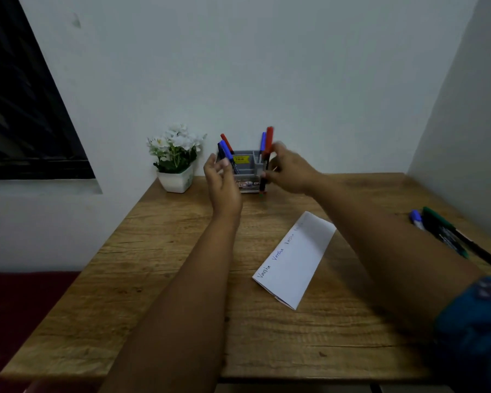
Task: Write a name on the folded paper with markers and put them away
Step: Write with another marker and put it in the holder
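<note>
A person's two bare arms reach across a wooden worktop toward a grey marker holder at its far edge. The right hand pinches a red-capped marker, held upright just in front of the holder's right side, fingers clamped on its barrel. The left hand hovers beside the holder's left side, fingers apart and loosely bent, holding nothing. Red and blue markers stand in the holder. A folded white paper with a handwritten name repeated along one edge lies near the worktop's middle. Blue and green markers lie at the right edge. A potted white flower sits at the far left corner.
</note>
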### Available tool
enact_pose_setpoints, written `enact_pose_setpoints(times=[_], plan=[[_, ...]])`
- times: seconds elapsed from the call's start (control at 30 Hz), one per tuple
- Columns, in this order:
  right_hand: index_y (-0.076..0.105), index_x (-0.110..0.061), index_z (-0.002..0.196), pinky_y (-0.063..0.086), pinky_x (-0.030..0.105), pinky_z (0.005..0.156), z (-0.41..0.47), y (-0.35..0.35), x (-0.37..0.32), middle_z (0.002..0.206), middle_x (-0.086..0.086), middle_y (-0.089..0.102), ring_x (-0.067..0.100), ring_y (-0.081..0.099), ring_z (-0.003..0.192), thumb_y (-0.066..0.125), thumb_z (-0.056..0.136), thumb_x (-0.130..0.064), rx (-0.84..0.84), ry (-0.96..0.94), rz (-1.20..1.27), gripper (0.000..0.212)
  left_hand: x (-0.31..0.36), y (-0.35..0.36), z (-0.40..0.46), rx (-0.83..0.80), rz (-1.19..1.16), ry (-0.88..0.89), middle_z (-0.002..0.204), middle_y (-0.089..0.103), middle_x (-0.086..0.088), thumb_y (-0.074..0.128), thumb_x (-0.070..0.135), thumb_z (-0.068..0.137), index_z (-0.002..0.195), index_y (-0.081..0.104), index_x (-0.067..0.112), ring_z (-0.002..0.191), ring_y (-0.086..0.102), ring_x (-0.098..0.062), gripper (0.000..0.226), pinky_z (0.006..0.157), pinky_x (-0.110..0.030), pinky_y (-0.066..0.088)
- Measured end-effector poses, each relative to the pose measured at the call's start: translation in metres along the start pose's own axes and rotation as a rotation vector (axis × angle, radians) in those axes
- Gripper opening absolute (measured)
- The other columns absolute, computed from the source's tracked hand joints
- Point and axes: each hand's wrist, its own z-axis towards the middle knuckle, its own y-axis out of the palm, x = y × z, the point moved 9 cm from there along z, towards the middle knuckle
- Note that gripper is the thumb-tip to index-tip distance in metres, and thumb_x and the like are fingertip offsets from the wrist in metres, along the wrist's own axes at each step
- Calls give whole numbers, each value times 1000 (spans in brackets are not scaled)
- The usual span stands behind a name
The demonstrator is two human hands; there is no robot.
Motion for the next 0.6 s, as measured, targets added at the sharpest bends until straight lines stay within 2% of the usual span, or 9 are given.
enact_pose_setpoints(times=[0.07,0.13,0.2,0.27,0.37,0.4,0.47,0.53,0.6], plan=[[11,-15,150,44,20,64,17,-16,6,90,7,66,19,66,80,69,89,-12,149,25,58,84,-9,2,-1,-20,79,32,109,49,10,39,21,103,140,33,12,92,50,6,38,71,-1,41],[-12,-17,153,49,19,62,32,-29,12,77,5,65,14,65,66,70,87,-8,298,23,91,106,-22,5,0,-28,99,2,109,50,4,39,22,103,140,31,12,87,51,5,40,64,-1,40],[-18,-18,153,55,26,64,45,-39,16,74,8,66,16,65,62,68,86,-6,427,-16,99,109,-30,6,1,-34,118,-9,109,53,-2,40,25,102,140,31,12,86,53,1,41,65,-7,42],[-17,-20,154,58,34,64,54,-40,19,72,10,65,19,64,60,66,86,-6,491,-43,65,108,-36,6,-1,-40,148,-10,101,54,0,42,27,101,138,33,12,84,54,2,41,64,-8,41],[-12,-25,155,56,42,65,68,-29,20,79,16,67,26,62,62,65,87,-4,429,-69,-34,104,-44,7,-3,-47,146,-30,91,53,10,45,25,101,134,36,12,80,53,6,37,65,-6,40],[-10,-26,155,54,41,64,72,-23,21,82,18,67,28,62,63,66,86,-4,382,-69,-74,105,-45,8,-3,-53,145,-33,90,53,12,46,24,100,133,36,13,80,53,7,36,64,-4,39],[-10,-25,155,49,38,60,78,-12,23,74,15,62,29,61,64,69,86,-6,287,-60,-157,107,-45,10,-4,-59,155,-38,90,55,11,48,23,100,133,37,13,80,54,6,36,63,-1,39],[-15,-25,154,53,41,62,83,-1,27,70,13,60,28,60,62,71,85,-9,226,-42,-230,112,-43,13,-6,-78,173,-25,95,56,5,50,23,99,133,37,14,82,56,0,38,65,-5,41],[-21,-31,152,55,47,73,88,8,31,78,14,65,28,63,68,70,85,-12,169,-2,-280,114,-41,17,-8,-103,198,-8,99,56,0,51,24,98,134,38,14,82,56,-5,39,67,-14,43]])
